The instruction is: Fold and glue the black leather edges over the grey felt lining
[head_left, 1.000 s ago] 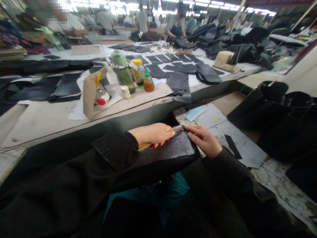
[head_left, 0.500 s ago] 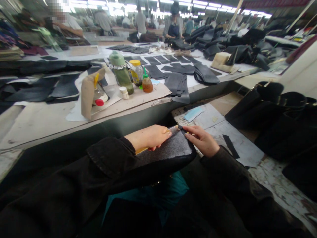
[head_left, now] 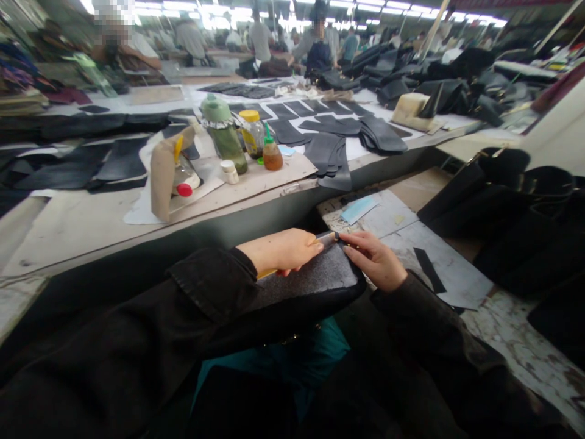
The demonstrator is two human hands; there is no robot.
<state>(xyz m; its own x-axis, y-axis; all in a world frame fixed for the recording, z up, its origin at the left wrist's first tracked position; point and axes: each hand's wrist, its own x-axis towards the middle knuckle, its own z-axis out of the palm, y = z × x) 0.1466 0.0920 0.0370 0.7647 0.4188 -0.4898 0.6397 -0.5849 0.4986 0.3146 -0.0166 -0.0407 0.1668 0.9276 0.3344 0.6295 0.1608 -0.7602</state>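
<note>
A black bag (head_left: 315, 302) lies across my lap, its grey fuzzy panel (head_left: 315, 272) facing up and small metallic fittings showing below. My left hand (head_left: 286, 250) is closed round what looks like a yellow-handled brush (head_left: 327, 239), with a shiny greyish section near the tip. That tip meets the bag's far right corner. At the same corner, the fingers of my right hand (head_left: 377, 259) are closed on the bag's edge, thumb on the near side. The fingertips nearly touch the brush tip and partly cover the edge.
Beyond my hands a workbench (head_left: 219, 204) carries a green bottle (head_left: 223, 134), a yellow-lidded jar (head_left: 252, 134), a glue bottle (head_left: 273, 155) and black cut pieces (head_left: 326, 155). At right are a low board (head_left: 402, 244) with a blue mask (head_left: 359, 210), and black bags (head_left: 512, 213). People work behind.
The brush tip and both hands stay at the same corner, with only a very slight shift right in view. In the background, a person in an apron has changed posture.
</note>
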